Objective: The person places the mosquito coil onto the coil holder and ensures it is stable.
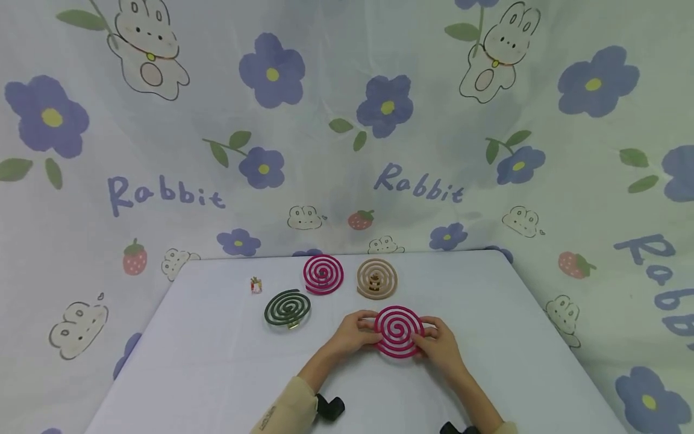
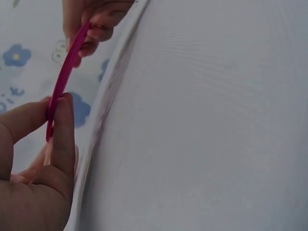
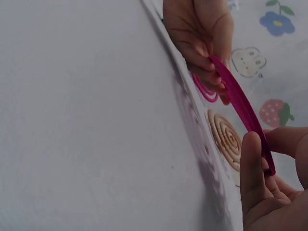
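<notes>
A magenta mosquito coil is held up between both hands, its flat spiral face showing in the head view. My left hand pinches its left edge between thumb and fingers, while my right hand grips the right edge the same way. Seen edge-on in the left wrist view, the coil looks thin and slightly bowed. The right wrist view also catches the coil from the side, above the white tabletop, with thumb and fingers on opposite faces.
Beyond the hands lie a second magenta coil, a tan coil with a small gold piece on it, and a dark green coil tilted over a gold piece. A small red-and-white packet lies at the back left of the white table.
</notes>
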`<action>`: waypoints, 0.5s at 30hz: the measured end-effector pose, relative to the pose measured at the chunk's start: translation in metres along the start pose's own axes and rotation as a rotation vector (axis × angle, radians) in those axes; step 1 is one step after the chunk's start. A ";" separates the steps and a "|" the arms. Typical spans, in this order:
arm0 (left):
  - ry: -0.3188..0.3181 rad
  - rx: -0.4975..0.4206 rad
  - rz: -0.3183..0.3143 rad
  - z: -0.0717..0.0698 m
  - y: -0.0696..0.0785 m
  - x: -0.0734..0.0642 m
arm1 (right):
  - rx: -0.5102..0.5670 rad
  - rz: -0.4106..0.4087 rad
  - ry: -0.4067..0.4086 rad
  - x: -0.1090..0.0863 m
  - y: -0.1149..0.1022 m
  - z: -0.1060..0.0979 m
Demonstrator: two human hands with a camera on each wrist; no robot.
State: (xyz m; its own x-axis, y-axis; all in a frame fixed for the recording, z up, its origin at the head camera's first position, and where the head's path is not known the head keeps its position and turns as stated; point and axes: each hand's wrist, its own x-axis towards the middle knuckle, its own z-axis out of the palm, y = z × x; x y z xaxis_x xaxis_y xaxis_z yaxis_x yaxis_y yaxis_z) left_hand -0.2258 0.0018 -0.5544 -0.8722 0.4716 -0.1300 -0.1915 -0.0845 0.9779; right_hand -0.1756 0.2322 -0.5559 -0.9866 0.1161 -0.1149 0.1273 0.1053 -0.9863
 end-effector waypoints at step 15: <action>0.098 -0.069 -0.006 -0.024 0.000 -0.023 | 0.068 -0.021 -0.049 0.002 -0.004 0.044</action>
State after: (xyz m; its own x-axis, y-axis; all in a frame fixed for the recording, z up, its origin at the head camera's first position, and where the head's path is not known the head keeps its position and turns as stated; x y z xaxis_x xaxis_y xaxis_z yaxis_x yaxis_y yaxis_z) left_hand -0.2171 -0.0301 -0.5550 -0.9099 0.3849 -0.1549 -0.2249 -0.1440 0.9637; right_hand -0.1824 0.1883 -0.5569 -0.9929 0.0663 -0.0983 0.1011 0.0399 -0.9941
